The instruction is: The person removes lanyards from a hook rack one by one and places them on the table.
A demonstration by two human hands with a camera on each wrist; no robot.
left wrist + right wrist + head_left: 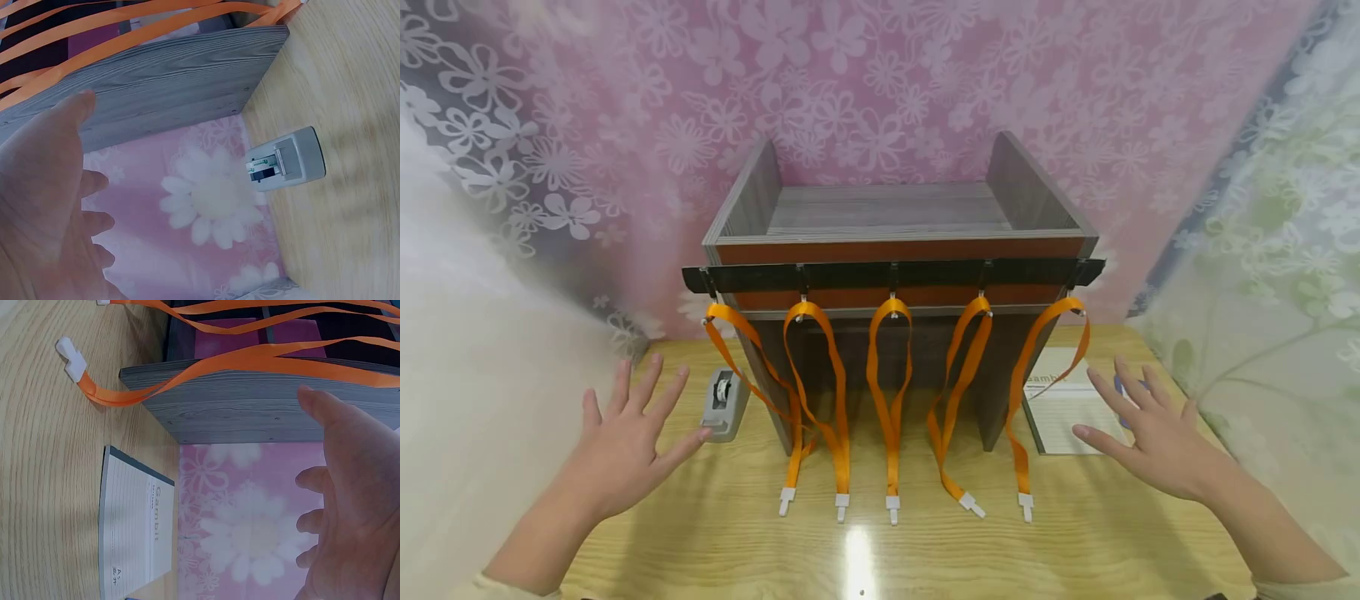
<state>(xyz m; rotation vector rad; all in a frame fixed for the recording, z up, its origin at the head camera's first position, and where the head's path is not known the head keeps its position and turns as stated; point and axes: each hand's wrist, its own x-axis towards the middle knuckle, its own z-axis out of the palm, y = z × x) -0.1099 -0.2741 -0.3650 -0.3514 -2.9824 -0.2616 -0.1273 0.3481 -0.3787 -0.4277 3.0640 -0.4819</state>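
Observation:
Several orange lanyards [891, 417] with white clips hang in a row from hooks on a black bar [850, 275] across the front of a grey wooden stand [895, 208]. My left hand [632, 442] is held up with fingers spread, left of the stand and near a grey tape dispenser [724, 404]. On the other side my right hand [1157, 433] is raised the same way, close to a lined notepad [1067, 417]. Neither hand holds anything. In the right wrist view, the thumb of that hand overlaps the stand's side panel [250, 412].
The wood-grain table [760, 550] carries the stand. A blue round object [1123, 392] lies partly hidden behind the right hand's fingers. Flowered pink cloth [880, 92] rises behind, and pale flowered panels [1285, 308] close in the sides.

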